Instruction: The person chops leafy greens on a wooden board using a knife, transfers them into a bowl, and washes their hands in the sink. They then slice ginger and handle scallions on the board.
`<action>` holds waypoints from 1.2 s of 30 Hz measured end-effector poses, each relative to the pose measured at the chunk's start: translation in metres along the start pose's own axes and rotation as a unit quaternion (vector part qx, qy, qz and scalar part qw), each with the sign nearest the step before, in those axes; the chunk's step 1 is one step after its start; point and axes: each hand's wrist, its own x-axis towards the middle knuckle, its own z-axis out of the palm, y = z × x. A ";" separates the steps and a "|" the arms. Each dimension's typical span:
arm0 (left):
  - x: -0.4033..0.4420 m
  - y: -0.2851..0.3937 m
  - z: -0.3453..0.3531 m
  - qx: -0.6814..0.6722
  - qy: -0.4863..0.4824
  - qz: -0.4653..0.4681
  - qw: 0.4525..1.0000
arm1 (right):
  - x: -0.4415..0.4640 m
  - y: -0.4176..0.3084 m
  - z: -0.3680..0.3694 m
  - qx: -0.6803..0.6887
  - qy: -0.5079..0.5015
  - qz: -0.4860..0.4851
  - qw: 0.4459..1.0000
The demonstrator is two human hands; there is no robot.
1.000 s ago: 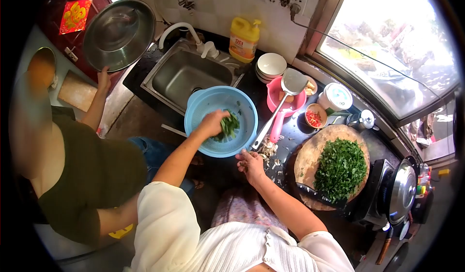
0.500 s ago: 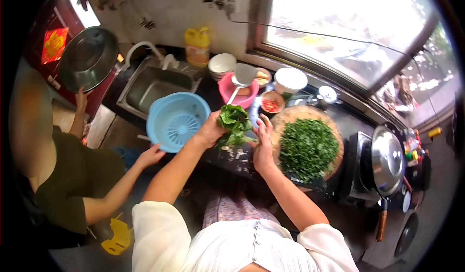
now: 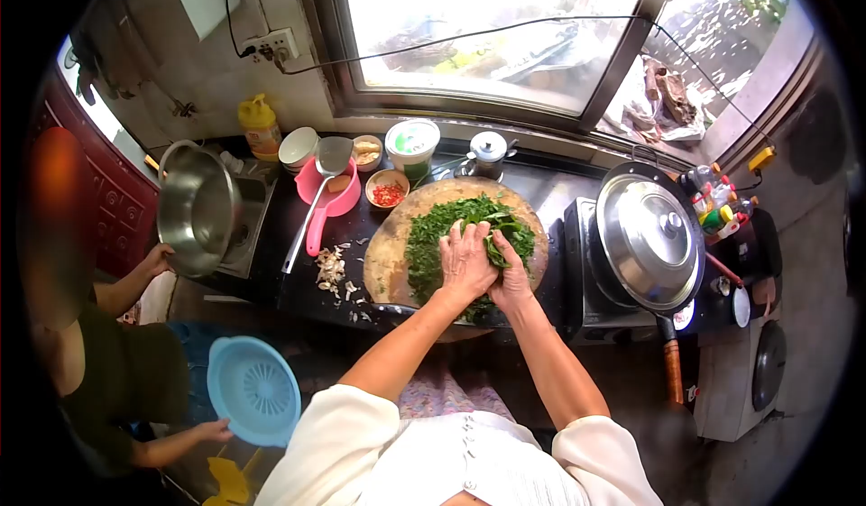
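Note:
On the round wooden chopping board (image 3: 388, 252) lies a wide heap of chopped greens (image 3: 426, 244). Over its right part, my left hand (image 3: 465, 261) and my right hand (image 3: 512, 279) press together around a bunch of leafy greens (image 3: 502, 243). The left fingers curl over the leaves from the left; the right hand's thumb side closes in from the right. My palms and the leaves' underside are hidden.
Left stand a pink strainer (image 3: 332, 201), a steel spatula (image 3: 311, 217), garlic skins (image 3: 332, 271) and a bowl of chopped chili (image 3: 390, 190). A lidded wok (image 3: 649, 235) sits right. A co-worker holds a steel basin (image 3: 198, 208) and a blue colander (image 3: 254, 391).
Both my hands moved right with the leafy greens, from beside the board onto the chopped heap. The co-worker's colander is now lower, away from the counter, and the basin is lower too.

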 end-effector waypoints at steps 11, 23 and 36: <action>0.019 0.029 -0.003 -0.697 -0.094 -0.261 0.661 | 0.020 -0.034 -0.064 -0.007 0.014 -0.014 1.000; 0.007 0.033 0.010 -0.571 -0.002 -0.151 0.807 | 0.008 -0.035 -0.015 -0.172 -0.025 -0.079 0.982; 0.010 -0.034 -0.074 -0.719 -0.128 -0.338 0.593 | 0.001 -0.030 -0.032 -0.094 0.036 -0.075 0.992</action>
